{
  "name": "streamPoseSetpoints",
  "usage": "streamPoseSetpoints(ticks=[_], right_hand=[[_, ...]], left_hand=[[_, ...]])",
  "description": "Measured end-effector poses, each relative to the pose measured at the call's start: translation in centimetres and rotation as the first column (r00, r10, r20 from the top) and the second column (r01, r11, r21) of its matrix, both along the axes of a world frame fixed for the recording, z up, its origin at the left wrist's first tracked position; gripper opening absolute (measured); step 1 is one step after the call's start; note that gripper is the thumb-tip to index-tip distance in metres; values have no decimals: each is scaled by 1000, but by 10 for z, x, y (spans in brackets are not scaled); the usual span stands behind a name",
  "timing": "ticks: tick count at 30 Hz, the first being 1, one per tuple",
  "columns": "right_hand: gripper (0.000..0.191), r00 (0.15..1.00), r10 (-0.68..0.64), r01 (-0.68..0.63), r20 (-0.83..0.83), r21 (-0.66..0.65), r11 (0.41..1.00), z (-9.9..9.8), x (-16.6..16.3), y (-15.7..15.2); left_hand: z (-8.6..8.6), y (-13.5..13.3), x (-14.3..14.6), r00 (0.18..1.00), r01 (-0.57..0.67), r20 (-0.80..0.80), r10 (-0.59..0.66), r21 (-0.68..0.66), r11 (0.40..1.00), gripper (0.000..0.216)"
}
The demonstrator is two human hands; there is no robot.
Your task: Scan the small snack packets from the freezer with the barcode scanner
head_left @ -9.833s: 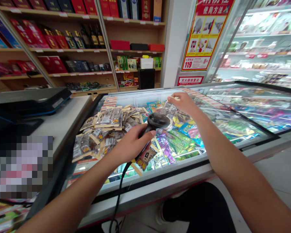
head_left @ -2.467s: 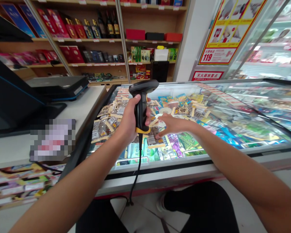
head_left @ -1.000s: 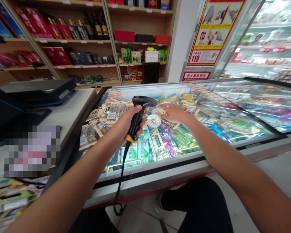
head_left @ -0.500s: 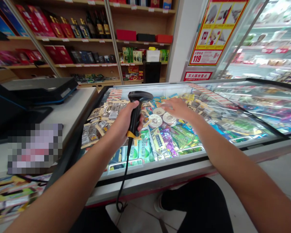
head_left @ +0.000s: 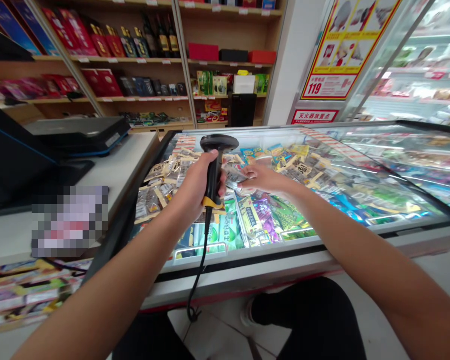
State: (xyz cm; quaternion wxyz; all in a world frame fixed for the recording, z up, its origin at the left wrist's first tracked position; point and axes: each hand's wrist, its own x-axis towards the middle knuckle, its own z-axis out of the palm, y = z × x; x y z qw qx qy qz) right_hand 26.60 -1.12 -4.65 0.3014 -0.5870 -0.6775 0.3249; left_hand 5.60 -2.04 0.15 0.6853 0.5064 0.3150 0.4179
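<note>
Gripping the scanner [head_left: 212, 172] by its handle, my left hand [head_left: 197, 185] is wrapped fully around it, fingers closed. The scanner's head stands upright above the fist. My right hand [head_left: 263, 178] is just beside it, thumb and fingers pinching 1 packet [head_left: 235, 176] by its edge. The packet hangs just above the freezer lid [head_left: 360, 200], touching nothing else that I can see, close to the right of the scanner handle.

I judge the packet light, thin and floppy, made of glossy film that could slide between the fingers. The flat sealed edge is the surest place to pinch it, since the middle would crumple. The scanner looks like stiff plastic, not heavy, and it is best held where the left hand has it, above the yellow band. Its cable [head_left: 199, 280] droops off the front of the freezer and may tug a little.

The count is 1 scanner, 1 cable and 1 packet in hand. On the glass lie 2 loose piles of like packets: the left heap [head_left: 161, 177] by the desk [head_left: 127, 160] and the right heap [head_left: 303, 167] past my right hand. Each overlaps too much to count. Coloured bags show under the glass.
</note>
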Motion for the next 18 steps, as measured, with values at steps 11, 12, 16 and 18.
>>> streamPoseSetpoints(ticks=[11, 12, 16, 18], right_hand=[[35, 915, -183, 179, -361, -44, 983, 14, 32, 1], [35, 920, -184, 179, -345, -46, 983, 15, 30, 1], [36, 924, -185, 178, -333, -53, 983, 17, 29, -1], [38, 926, -179, 174, -333, -46, 984, 16, 29, 0]], left_hand=[[-5, -6, 4, 991, 30, 134, -3, -203, 979, 28], [-5, -6, 4, 989, 38, 145, -8, -206, 978, 27], [-5, -5, 3, 987, 53, 158, -23, -186, 981, 28], [-6, -5, 3, 988, 57, 155, -28, -184, 981, 28]])
